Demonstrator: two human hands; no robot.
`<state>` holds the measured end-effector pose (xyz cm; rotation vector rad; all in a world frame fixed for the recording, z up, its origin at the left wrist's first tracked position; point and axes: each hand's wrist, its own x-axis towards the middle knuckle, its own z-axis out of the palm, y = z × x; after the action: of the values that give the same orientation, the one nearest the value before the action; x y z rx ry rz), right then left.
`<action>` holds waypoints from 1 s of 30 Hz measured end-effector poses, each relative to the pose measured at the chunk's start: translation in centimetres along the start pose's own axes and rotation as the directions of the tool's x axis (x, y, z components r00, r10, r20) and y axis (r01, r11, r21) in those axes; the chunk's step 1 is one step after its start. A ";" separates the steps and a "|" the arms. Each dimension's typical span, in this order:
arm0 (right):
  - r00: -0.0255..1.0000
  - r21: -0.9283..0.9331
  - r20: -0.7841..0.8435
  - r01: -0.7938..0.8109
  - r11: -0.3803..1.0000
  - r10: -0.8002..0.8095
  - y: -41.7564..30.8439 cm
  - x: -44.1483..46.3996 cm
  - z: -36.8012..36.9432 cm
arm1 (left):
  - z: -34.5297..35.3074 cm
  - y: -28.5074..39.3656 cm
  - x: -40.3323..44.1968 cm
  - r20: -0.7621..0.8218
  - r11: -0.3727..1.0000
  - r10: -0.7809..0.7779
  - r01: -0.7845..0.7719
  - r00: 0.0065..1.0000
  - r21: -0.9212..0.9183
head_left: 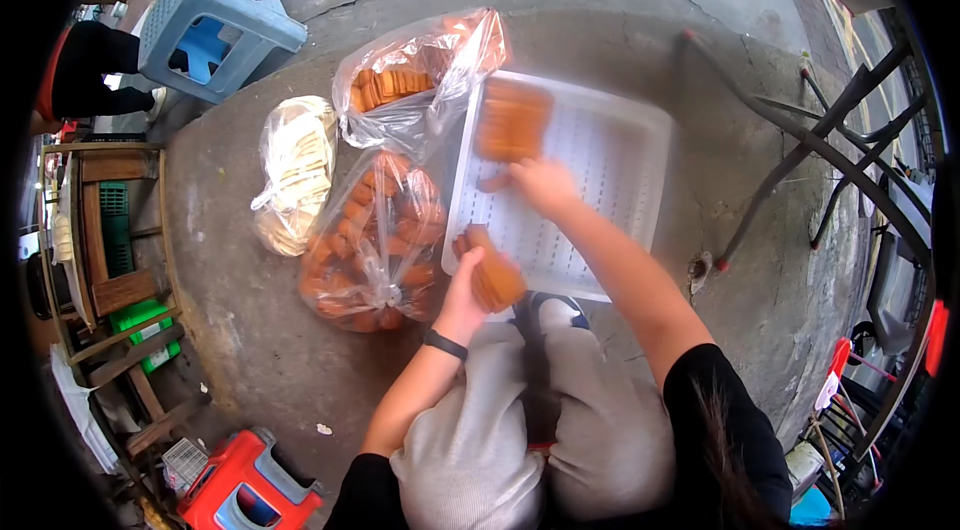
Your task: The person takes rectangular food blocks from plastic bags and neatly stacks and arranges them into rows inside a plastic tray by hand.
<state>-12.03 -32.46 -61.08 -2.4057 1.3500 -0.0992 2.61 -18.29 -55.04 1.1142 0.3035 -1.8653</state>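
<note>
My left hand (pixel 466 290) is wrapped round a stack of orange-brown slices (pixel 495 275), over the near left corner of a white plastic tray (pixel 610 190). Inside the tray, my right hand (pixel 540 185) is at the near edge of a blurred block of orange-brown slices (pixel 514 120) in the far left corner. One finger of that hand points left, and motion blur hides whether it grips anything. Left of the tray lie a tied clear bag of orange-brown pieces (pixel 378 250), an opened bag with a row of slices (pixel 400 85) and a bag of pale slices (pixel 300 170).
A blue stool (pixel 215 30) stands at the far left beside a person's dark-clothed legs (pixel 100 65). A wooden frame (pixel 125 285) is at the left, a red stool (pixel 250 485) at the near left. Dark metal legs (pixel 775 165) rest on the floor to the right.
</note>
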 end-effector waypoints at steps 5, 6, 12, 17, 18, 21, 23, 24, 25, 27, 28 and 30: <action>1.000 -0.071 -0.003 -0.016 0.997 0.016 -1.3 1.4 1.3 | 0.1 -0.1 0.0 0.112 0.997 -0.038 0.031 0.993 0.068; 0.999 -0.079 -0.015 -0.041 0.996 0.040 -1.4 1.6 1.5 | 0.2 -0.1 0.0 0.112 0.998 -0.030 0.024 0.993 0.057; 0.992 -0.091 -0.016 -0.126 0.988 0.125 0.4 2.4 3.4 | -0.7 -0.2 0.1 0.065 0.999 -0.026 0.023 0.998 0.042; 0.985 -0.040 -0.085 -0.151 0.988 0.147 -0.3 2.3 2.7 | -1.0 0.0 0.1 0.048 0.999 -0.037 0.036 0.998 0.013; 0.985 -0.036 -0.081 -0.153 0.988 0.150 -0.6 2.4 2.5 | -0.9 0.0 0.0 0.053 0.999 -0.045 0.045 0.998 -0.006; 0.983 -0.050 -0.070 -0.175 0.983 0.171 -0.9 2.9 2.2 | -0.8 0.0 -0.1 0.054 0.999 -0.052 0.052 0.997 0.003; 0.979 -0.099 -0.058 -0.202 0.974 0.197 -0.6 3.4 2.5 | -0.7 0.0 -0.1 0.066 0.999 -0.053 0.052 0.996 0.008; 0.975 -0.102 -0.101 -0.206 0.973 0.196 -0.5 3.4 2.7 | -0.7 0.0 -0.1 0.071 0.999 -0.052 0.052 0.996 0.009; 0.971 -0.105 -0.143 -0.210 0.972 0.194 -0.4 3.3 2.8 | -0.7 0.1 -0.2 0.067 0.999 -0.052 0.052 0.996 0.009; 0.957 -0.082 -0.189 -0.240 0.967 0.221 -0.3 3.0 2.4 | -0.6 0.2 -0.2 0.060 0.999 -0.054 0.054 0.997 0.007; 0.949 -0.057 -0.193 -0.266 0.962 0.251 -0.4 2.8 1.7 | -0.7 0.2 -0.2 0.055 0.999 -0.053 0.053 0.997 0.002; 0.927 -0.005 -0.210 -0.319 0.948 0.311 0.1 2.4 1.7 | -0.8 0.2 0.0 0.048 0.999 -0.048 0.049 0.998 -0.007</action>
<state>-10.42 -34.03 -62.94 -2.2219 1.8331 -0.2442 3.22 -17.89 -55.40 1.0635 0.3130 -1.9291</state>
